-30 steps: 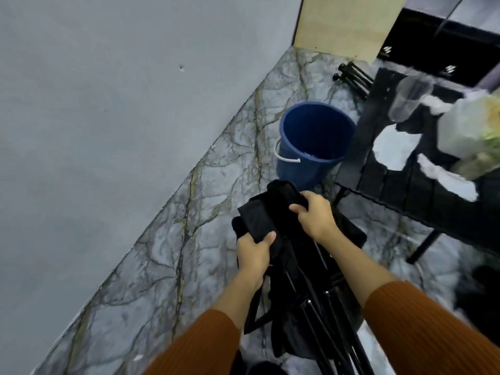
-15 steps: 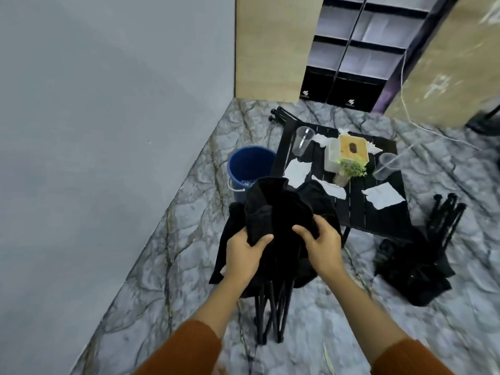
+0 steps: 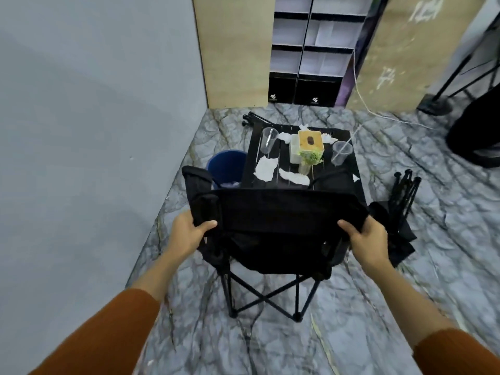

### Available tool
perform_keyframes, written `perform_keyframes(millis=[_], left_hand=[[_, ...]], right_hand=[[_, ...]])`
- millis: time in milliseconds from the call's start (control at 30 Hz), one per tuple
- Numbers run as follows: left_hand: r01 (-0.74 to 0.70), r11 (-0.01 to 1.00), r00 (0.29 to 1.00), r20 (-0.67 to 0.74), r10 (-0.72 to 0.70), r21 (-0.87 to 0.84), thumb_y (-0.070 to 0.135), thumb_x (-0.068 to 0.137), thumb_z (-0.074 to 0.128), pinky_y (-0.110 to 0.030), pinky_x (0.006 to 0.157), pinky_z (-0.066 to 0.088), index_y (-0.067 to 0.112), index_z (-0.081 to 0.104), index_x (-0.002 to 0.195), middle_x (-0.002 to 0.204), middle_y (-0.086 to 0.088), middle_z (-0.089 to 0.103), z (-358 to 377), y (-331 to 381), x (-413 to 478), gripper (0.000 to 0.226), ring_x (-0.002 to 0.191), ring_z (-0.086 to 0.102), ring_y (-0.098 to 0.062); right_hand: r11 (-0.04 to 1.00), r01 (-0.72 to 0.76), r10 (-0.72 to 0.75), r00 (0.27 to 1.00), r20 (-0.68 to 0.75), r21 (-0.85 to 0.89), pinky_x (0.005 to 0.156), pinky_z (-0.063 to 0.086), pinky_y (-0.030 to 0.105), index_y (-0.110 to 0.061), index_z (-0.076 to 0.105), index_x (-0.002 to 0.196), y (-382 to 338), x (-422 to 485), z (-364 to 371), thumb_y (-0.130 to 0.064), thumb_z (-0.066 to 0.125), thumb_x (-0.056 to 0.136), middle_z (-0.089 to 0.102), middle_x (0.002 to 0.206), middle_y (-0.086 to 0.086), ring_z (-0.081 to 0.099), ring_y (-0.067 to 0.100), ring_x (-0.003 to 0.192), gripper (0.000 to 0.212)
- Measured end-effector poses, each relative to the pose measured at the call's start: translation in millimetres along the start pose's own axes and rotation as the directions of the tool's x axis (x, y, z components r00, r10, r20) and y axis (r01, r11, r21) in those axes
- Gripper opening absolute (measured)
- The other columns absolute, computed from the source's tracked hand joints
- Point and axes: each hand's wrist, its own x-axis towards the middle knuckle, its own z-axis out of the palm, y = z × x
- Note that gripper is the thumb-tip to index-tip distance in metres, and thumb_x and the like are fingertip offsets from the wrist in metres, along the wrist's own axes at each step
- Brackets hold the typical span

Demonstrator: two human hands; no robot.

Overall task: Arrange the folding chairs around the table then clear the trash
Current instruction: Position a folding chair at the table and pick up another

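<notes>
Head view: the marble floor (image 3: 351, 334) fills the frame. The black table (image 3: 281, 161) stands straight ahead of me, and the open chair (image 3: 284, 217) stands between me and it. The chair's back is toward me and its seat faces the table's near edge. Its feet seem to be down on the floor, though I cannot tell if they bear weight.

The top edge of the backrest runs left to right, square to my line toward the table, so I judge that any push goes straight forward. Both hands are equally near, one at each end of that edge.

A folded chair (image 3: 400, 212) lies on the floor right of the table, closer to my right side. The blue bucket (image 3: 227, 166) sits just beside the table's left edge, beyond the open chair's left armrest.

Trash is on the tabletop: a box (image 3: 309, 143), two clear cups (image 3: 269, 139) and torn paper (image 3: 266, 169).

My left hand (image 3: 189, 231) grips the backrest's left corner, fingers (image 3: 208, 224) curled over the fabric. My right hand (image 3: 368, 239) grips the right corner the same way, fingers (image 3: 349, 226) hooked over the edge.
</notes>
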Motion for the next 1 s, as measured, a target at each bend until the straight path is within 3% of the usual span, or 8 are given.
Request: perform_keyframes(millis=[100, 167, 233, 300, 433, 600, 833, 1000], left_hand=[[0.082, 0.996, 0.992, 0.096, -0.085, 0.042, 0.014, 0.080, 0.077, -0.035, 0.078, 0.058, -0.004, 0.066, 0.108, 0.099, -0.014, 0.072, 8.9, -21.1, -40.5, 0.036, 0.088, 0.068, -0.017], [0.155, 0.988, 0.976, 0.160, -0.149, -0.026, 0.018, 0.078, 0.079, -0.035, 0.084, 0.056, 0.003, 0.060, 0.120, 0.112, -0.011, 0.069, 27.8, -33.1, -64.8, 0.048, 0.105, 0.066, -0.025], [0.180, 0.981, 0.977, 0.131, -0.170, -0.072, 0.032, 0.071, 0.084, -0.022, 0.082, 0.051, 0.015, 0.052, 0.128, 0.114, 0.005, 0.063, 48.8, -35.4, -81.7, 0.067, 0.106, 0.061, -0.015], [0.224, 0.971, 0.974, -0.029, -0.227, -0.086, 0.050, 0.064, 0.084, -0.025, 0.082, 0.051, 0.020, 0.046, 0.131, 0.112, 0.011, 0.058, 67.7, -27.5, -86.7, 0.083, 0.100, 0.056, -0.008], [0.257, 0.966, 0.917, -0.315, -0.244, -0.001, 0.059, 0.080, 0.065, -0.022, 0.053, 0.046, 0.014, 0.058, 0.100, 0.082, 0.004, 0.065, 81.6, -10.0, -87.5, 0.050, 0.073, 0.064, -0.016], [0.105, 0.974, 0.988, -0.129, -0.080, 0.201, 0.031, 0.085, 0.071, -0.021, 0.041, 0.027, 0.015, 0.045, 0.055, 0.049, 0.005, 0.044, 56.7, -1.5, -67.2, 0.043, 0.047, 0.046, -0.015], [-0.145, 0.954, 0.981, 0.163, 0.105, 0.262, 0.017, 0.076, 0.080, -0.010, 0.047, 0.038, 0.017, 0.059, 0.061, 0.048, 0.010, 0.055, -12.3, 14.2, -50.8, 0.025, 0.049, 0.052, -0.006], [-0.064, 0.967, 0.991, 0.128, 0.033, 0.247, 0.016, 0.080, 0.077, -0.031, 0.058, 0.055, 0.002, 0.074, 0.084, 0.067, -0.011, 0.072, -13.8, -6.9, -86.9, 0.015, 0.063, 0.068, -0.021]], right_hand=[[0.994, -0.107, 0.107, 0.994, 0.006, -0.029, 0.078, 0.049, 0.035, -0.007, 0.065, 0.110, 35.6, -40.5, -13.6, -0.012, 0.070, 0.087, 0.069, 0.092, -0.001, 0.065, 0.023, 0.091, 0.024], [0.982, -0.184, 0.186, 0.980, -0.074, 0.031, 0.081, 0.051, 0.041, -0.005, 0.064, 0.114, 59.8, -57.7, -16.6, -0.011, 0.069, 0.087, 0.071, 0.101, 0.009, 0.065, 0.033, 0.100, 0.028], [0.979, -0.194, 0.199, 0.975, -0.103, 0.058, 0.085, 0.051, 0.043, -0.005, 0.062, 0.118, 69.7, -60.6, -18.7, -0.013, 0.070, 0.086, 0.070, 0.108, 0.014, 0.065, 0.034, 0.103, 0.034], [0.984, -0.175, 0.177, 0.981, -0.079, 0.032, 0.087, 0.052, 0.045, -0.007, 0.062, 0.115, 70.3, -57.6, -20.3, -0.015, 0.072, 0.085, 0.070, 0.104, 0.010, 0.065, 0.031, 0.100, 0.033], [0.991, -0.133, 0.131, 0.987, -0.092, -0.017, 0.089, 0.053, 0.045, -0.011, 0.064, 0.110, 76.3, -58.0, -26.0, -0.020, 0.075, 0.082, 0.068, 0.098, 0.003, 0.065, 0.028, 0.099, 0.031], [0.994, -0.093, 0.085, 0.989, -0.124, -0.060, 0.086, 0.054, 0.045, -0.008, 0.065, 0.106, 75.9, -52.4, -31.5, -0.020, 0.075, 0.082, 0.066, 0.090, 0.002, 0.065, 0.029, 0.093, 0.028], [0.997, -0.079, 0.080, 0.996, -0.047, 0.006, 0.092, 0.052, 0.049, -0.002, 0.064, 0.115, 61.6, -40.6, -64.2, -0.015, 0.074, 0.082, 0.070, 0.110, 0.017, 0.066, 0.034, 0.102, 0.036], [0.991, -0.134, 0.133, 0.989, 0.059, 0.016, 0.080, 0.051, 0.032, -0.006, 0.067, 0.110, 76.7, -81.0, -70.7, -0.015, 0.076, 0.080, 0.070, 0.097, 0.000, 0.065, 0.014, 0.087, 0.033]])
